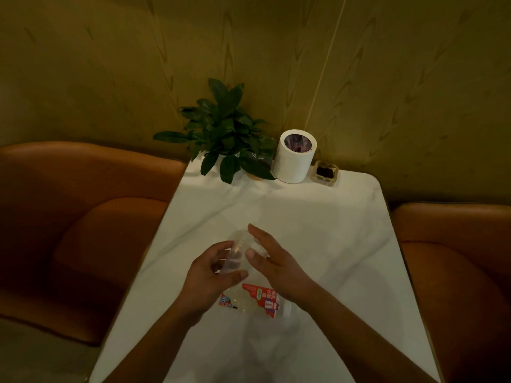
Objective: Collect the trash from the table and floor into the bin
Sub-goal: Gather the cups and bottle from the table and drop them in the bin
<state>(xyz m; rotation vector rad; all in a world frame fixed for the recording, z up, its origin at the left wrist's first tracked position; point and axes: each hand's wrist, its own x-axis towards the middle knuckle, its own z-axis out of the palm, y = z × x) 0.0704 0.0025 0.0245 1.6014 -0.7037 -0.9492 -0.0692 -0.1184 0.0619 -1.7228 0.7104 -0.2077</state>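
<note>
Lower centre of the frame: both hands are over the white marble-pattern table (318,217). The left hand (206,283) has its fingers curled part-way round a clear plastic cup (237,254), thumb on the near side. The right hand (272,261) is held flat and nearly fully spread, palm against the cup's right side with the thumb on its front. The cup looks lifted and tilted, mouth away from the camera, though its transparency and the dim light make that uncertain. No bin for the trash is identifiable in view.

A second piece of trash, a red-and-white printed wrapper (255,299), lies flat on the table just below the hands, partly covered by the wrists.

Assessment of the step in hand: the cup is thin-walled and likely to buckle or slip. One hand should close fully round the body before the other lets go. The freed hand can then take the wrapper, so both items go in one trip.

Edges and room: the tabletop is bare between the hands and its far end. There stand a potted plant (221,134), a white cylindrical container (293,158) and a small dish with dark contents (325,171), well apart from the hands. Orange upholstered seats (83,205) close in both long sides. The near-left table edge is close to the left forearm, and the open way out is toward the bottom of the frame.
</note>
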